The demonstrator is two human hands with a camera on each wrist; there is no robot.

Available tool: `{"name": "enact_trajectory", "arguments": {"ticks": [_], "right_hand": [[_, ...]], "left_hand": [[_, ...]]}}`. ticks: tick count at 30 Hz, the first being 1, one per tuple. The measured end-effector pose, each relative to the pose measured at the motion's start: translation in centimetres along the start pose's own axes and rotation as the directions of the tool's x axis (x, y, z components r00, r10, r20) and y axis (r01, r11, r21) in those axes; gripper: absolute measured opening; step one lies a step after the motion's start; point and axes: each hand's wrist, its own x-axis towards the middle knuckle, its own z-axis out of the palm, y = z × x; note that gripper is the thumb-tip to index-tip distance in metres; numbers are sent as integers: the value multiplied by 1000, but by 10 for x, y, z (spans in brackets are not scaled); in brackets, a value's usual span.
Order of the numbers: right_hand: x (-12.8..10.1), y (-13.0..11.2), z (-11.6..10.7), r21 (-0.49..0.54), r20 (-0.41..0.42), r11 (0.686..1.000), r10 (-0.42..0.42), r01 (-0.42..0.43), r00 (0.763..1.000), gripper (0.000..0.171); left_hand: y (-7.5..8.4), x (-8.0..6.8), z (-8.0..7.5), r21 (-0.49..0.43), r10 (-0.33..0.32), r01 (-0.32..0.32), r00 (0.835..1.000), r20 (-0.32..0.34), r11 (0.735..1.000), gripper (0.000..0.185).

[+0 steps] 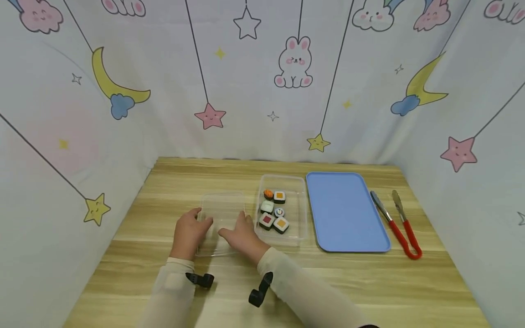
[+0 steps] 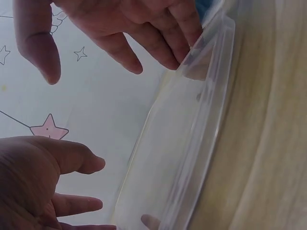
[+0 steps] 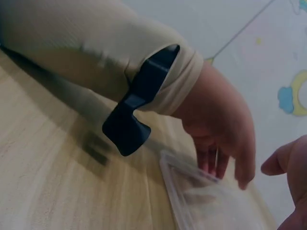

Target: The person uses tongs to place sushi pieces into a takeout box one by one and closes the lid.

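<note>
A clear plastic lid (image 1: pixel 219 223) lies flat on the wooden table, with both hands at it. My left hand (image 1: pixel 190 228) rests at its left edge, fingers hanging loosely down onto the rim (image 3: pixel 211 165). On the lid's right edge lies my right hand (image 1: pixel 242 232), its fingers (image 2: pixel 144 38) spread and relaxed, tips near the rim. The lid (image 2: pixel 192 134) shows between the two palms in the left wrist view. Just right of the lid stands a clear container (image 1: pixel 301 214) holding several toy sushi pieces (image 1: pixel 275 209).
A blue tray (image 1: pixel 344 212) lies right of the container. Red-handled tongs (image 1: pixel 395 223) lie beyond it near the table's right side. Printed cloth walls enclose the table on three sides. Black camera mounts (image 1: pixel 201 279) sit on both wrists.
</note>
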Motion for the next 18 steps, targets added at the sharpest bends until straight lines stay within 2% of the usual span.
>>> {"name": "enact_trajectory", "arguments": {"ticks": [5,11,15,18], "right_hand": [[7,-1,3,17,-14,1000,26,-26,1000,97],[11,1,4,85,-39,996,1,2,999,95],[6,-3,-2,155,-54,987,-38,46,998,95],[-5,-10,-10,196,-45,979,-40,48,998,93]], "left_hand": [[1,0,-1,-21,-18,18,1000,6,1000,65],[2,2,-3,-43,-33,33,999,0,999,64],[5,0,-6,-30,-39,39,999,11,999,65],[11,-3,-11,-30,-57,58,998,24,998,67]]}}
